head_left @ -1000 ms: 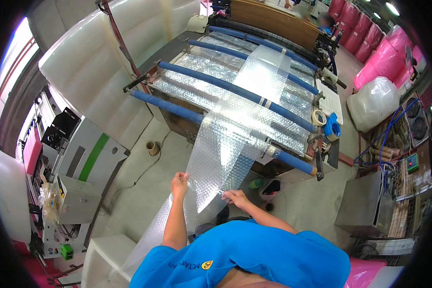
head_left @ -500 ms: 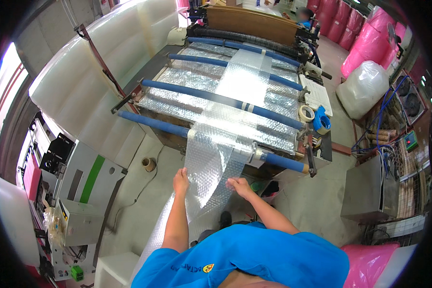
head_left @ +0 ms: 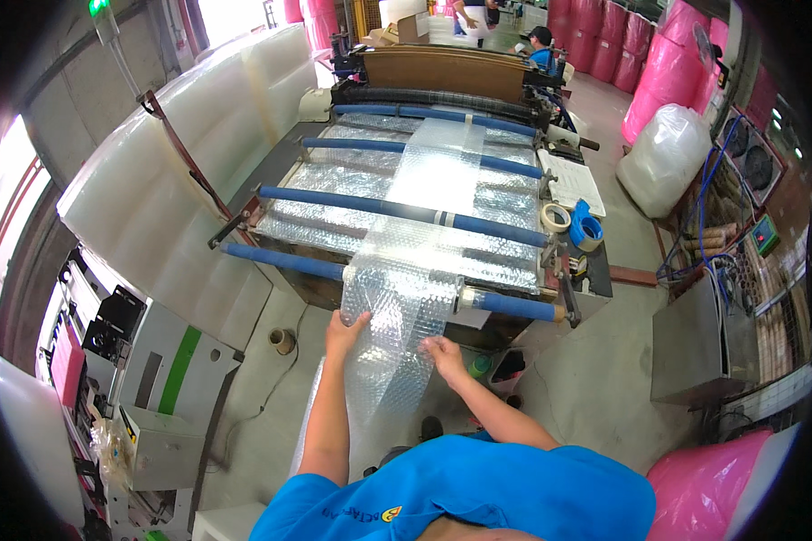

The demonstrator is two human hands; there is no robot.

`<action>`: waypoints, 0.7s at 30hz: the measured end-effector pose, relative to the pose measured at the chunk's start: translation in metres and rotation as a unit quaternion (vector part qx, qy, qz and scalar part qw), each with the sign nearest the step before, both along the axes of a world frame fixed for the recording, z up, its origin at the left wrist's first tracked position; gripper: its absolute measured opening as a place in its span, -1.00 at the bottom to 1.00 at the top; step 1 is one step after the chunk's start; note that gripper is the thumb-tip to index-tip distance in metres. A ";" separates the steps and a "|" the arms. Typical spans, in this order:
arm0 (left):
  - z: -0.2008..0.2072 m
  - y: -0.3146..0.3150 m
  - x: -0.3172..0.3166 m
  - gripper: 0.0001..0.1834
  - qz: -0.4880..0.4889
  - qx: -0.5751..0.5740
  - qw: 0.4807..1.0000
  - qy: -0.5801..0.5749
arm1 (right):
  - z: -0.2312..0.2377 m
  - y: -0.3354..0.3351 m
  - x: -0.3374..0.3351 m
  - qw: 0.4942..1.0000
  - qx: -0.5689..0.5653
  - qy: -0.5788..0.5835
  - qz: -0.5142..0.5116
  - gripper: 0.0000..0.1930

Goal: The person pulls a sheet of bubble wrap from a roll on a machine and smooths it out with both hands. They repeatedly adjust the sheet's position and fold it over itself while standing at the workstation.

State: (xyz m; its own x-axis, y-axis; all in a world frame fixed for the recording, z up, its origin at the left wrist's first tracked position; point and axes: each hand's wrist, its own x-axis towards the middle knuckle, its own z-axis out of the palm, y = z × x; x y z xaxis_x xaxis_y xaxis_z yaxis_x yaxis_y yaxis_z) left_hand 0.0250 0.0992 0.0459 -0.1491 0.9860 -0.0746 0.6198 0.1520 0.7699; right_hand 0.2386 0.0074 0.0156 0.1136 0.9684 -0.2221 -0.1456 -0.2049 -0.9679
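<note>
A clear strip of bubble wrap (head_left: 392, 338) comes over the machine's blue rollers and hangs down in front of me. My left hand (head_left: 344, 335) is closed on its left edge, thumb lying on top, just below the front roller (head_left: 289, 261). On the opposite edge, slightly lower, my right hand (head_left: 444, 356) pinches the wrap between thumb and fingers. Between my hands the sheet looks folded, with one layer slanting over another. Its lower end runs down past my left forearm toward the floor.
Tape rolls (head_left: 586, 232) lie on the machine's right side. A cardboard core (head_left: 282, 341) stands on the floor at left, near a cable. Large wrapped white rolls (head_left: 180, 153) line the left. A metal cabinet (head_left: 699, 347) stands right; another person (head_left: 541, 52) is at the back.
My left hand has moved slightly up along the edge, its thumb now over the wrap. The sheet between my hands hangs flatter. My view has shifted a little.
</note>
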 end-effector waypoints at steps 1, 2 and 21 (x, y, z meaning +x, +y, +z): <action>0.002 -0.004 -0.001 -0.29 0.000 -0.011 1.000 0.009 | -0.007 -0.007 -0.003 1.000 -0.011 -0.012 0.018 -0.78; 0.011 -0.009 0.000 -0.27 -0.002 -0.021 1.000 0.018 | -0.015 -0.013 -0.007 0.999 -0.006 -0.024 0.024 -0.78; -0.042 -0.207 -0.125 -0.37 0.036 -0.086 0.994 0.064 | -0.023 -0.162 -0.100 0.977 -0.180 0.035 0.112 -0.72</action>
